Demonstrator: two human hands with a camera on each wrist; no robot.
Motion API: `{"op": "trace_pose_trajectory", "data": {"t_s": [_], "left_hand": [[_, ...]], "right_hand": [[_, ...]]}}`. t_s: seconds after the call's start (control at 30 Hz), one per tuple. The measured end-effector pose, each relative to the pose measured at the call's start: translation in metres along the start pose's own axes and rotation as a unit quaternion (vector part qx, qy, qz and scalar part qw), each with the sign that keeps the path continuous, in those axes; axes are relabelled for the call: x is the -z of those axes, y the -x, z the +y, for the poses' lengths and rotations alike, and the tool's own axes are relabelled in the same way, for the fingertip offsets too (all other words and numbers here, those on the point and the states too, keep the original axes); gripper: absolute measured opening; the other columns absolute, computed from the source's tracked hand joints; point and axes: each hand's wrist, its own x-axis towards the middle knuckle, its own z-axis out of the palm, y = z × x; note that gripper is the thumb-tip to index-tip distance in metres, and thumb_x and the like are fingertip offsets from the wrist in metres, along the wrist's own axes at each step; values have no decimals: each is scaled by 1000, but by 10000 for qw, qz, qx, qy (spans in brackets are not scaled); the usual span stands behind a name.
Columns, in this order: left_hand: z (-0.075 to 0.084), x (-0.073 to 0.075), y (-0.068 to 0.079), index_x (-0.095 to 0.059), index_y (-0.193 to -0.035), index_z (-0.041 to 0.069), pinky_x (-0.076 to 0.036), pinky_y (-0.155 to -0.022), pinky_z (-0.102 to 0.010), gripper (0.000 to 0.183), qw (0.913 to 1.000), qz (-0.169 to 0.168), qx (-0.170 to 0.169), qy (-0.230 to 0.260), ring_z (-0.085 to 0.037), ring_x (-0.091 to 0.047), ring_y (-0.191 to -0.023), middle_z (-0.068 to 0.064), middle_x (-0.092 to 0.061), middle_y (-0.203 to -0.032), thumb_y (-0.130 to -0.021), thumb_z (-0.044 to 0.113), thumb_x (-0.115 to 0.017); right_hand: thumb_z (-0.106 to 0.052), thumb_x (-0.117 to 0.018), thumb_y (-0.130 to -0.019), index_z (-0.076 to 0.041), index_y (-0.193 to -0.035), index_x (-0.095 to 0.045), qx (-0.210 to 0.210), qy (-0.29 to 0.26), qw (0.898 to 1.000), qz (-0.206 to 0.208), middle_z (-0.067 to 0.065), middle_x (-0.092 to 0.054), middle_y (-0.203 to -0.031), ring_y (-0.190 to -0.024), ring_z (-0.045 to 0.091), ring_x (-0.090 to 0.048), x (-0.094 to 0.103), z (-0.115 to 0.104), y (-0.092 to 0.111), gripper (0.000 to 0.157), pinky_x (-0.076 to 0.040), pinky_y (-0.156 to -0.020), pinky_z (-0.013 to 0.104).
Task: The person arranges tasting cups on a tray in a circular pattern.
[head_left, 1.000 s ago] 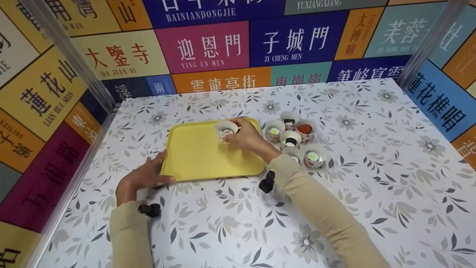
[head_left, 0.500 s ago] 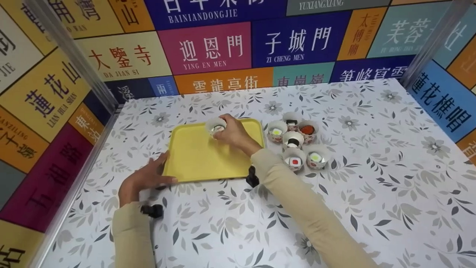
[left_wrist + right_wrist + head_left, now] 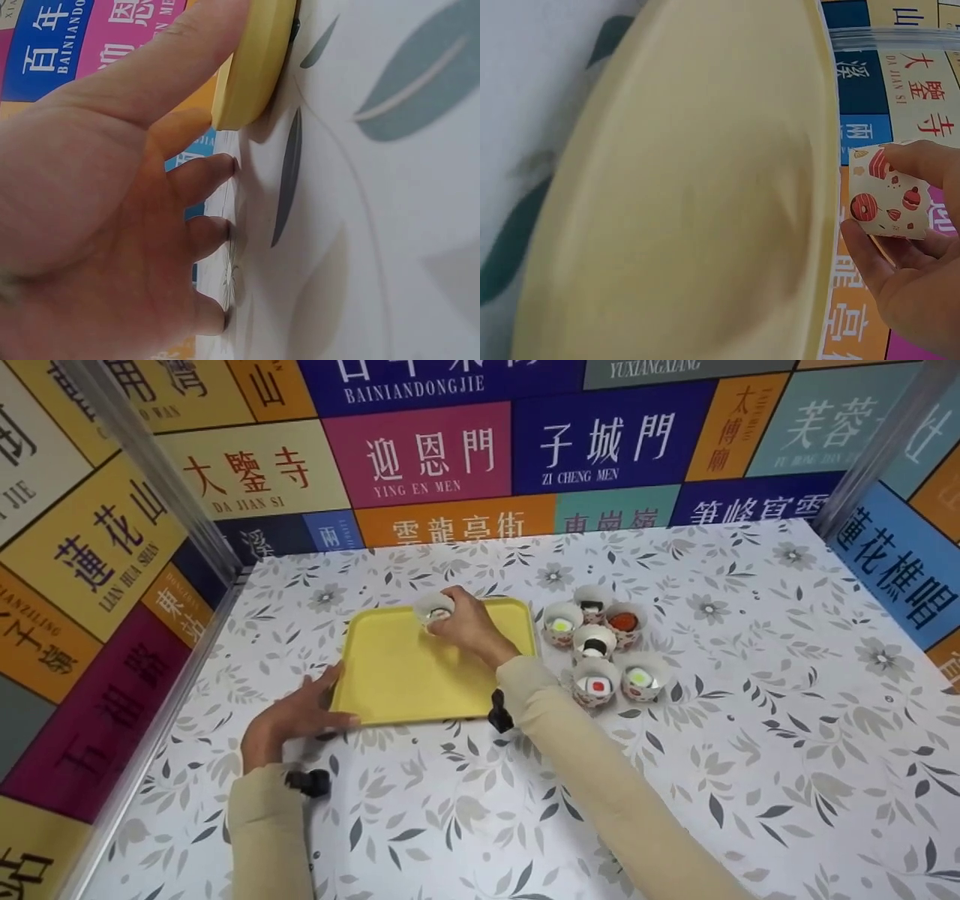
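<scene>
- Your right hand (image 3: 471, 624) pinches a patterned paper cup (image 3: 889, 193) between thumb and fingers.
- That cup is above the far part of the yellow tray (image 3: 405, 675), apart from its surface; its contents are too small to make out.
- Your left hand (image 3: 300, 712) is spread at the tray's near left corner, thumb against the near edge, the other 4 fingers fanned along the left side.
- To the right of the tray you have 6 more paper cups (image 3: 594, 648) clustered on the floral tablecloth (image 3: 420, 810), sushi-like pieces inside; 1 shows a red centre, 2 show yellow-green centres.
</scene>
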Motion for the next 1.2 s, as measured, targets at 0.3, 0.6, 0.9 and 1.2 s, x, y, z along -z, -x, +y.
{"op": "trace_pose_trajectory", "data": {"t_s": [0.3,0.6,0.9,1.2], "left_hand": [[0,-2,-2,-3,-161,36,-1,-120,-71,116,10000,-32,-5,82,-44,12,-154,-16,10,-169,-77,58,-79],[3,0,-2,-3,-161,38,1,-119,-71,115,9999,5,63,105,-44,11,-154,-15,10,-169,-76,60,-78],[2,0,-1,-2,-161,38,3,-119,-72,116,10000,-1,11,81,-44,13,-154,-12,8,-169,-76,58,-79],[1,-1,0,-2,-162,34,0,-120,-71,116,10000,-8,-29,22,-44,13,-154,-17,9,-169,-78,57,-79]], "right_hand": [[-9,-75,-82,-1,-138,-53,-6,309,9989,353,23,-48,-132,-114,28,-55,-14,8,-6,61,-47,-107,37],[-9,-76,-85,-4,-146,-48,-184,257,9988,375,24,-40,-138,-122,30,-53,-13,8,-9,67,-45,-111,37],[-11,-77,-86,3,-146,-43,-226,301,9983,448,24,-46,-136,-123,31,-54,-12,13,-11,70,-45,-111,36],[-6,-74,-87,8,-144,-45,-132,-153,9983,545,24,-57,-127,-111,28,-60,-13,20,-11,65,-52,-99,34]]}}
